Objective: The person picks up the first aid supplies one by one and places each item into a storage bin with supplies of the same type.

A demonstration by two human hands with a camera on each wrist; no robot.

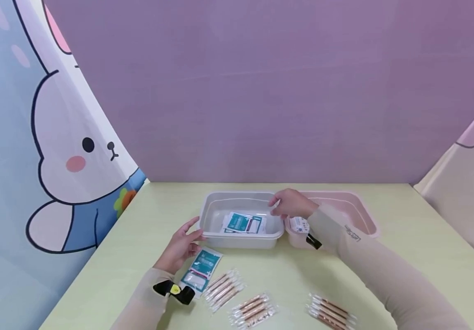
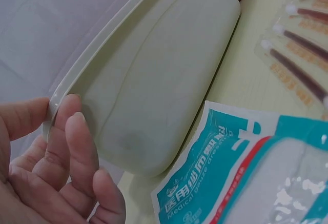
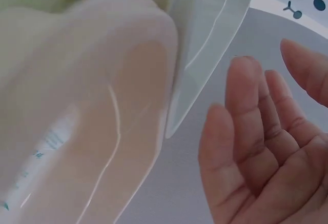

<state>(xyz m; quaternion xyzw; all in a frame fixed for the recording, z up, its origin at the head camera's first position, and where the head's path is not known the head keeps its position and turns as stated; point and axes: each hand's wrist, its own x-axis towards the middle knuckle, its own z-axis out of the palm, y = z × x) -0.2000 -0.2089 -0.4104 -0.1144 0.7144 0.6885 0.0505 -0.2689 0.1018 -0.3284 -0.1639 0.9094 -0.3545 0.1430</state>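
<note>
My left hand [image 1: 178,247] is at the left end of a pale grey-green plastic basin [image 1: 237,242]. In the left wrist view, its thumb and forefinger [image 2: 68,114] pinch the basin's rim, the other fingers loosely bent below. Inside the basin lie several teal-and-white packets [image 1: 238,223]. Another such packet, a medical gauze dressing [image 1: 204,266], lies on the table just under my left hand. Over the basin's right end hovers my right hand [image 1: 292,204], holding nothing, its fingers relaxed and apart in the right wrist view.
A pink basin [image 1: 362,211] stands against the grey one on the right, a white printed packet [image 1: 298,224] in it, partly behind my right arm. Bundles of cotton-tipped swabs [image 1: 224,289] in clear wrap lie along the front, with one bundle [image 1: 330,312] farther right. A purple wall [image 1: 261,91] rises behind.
</note>
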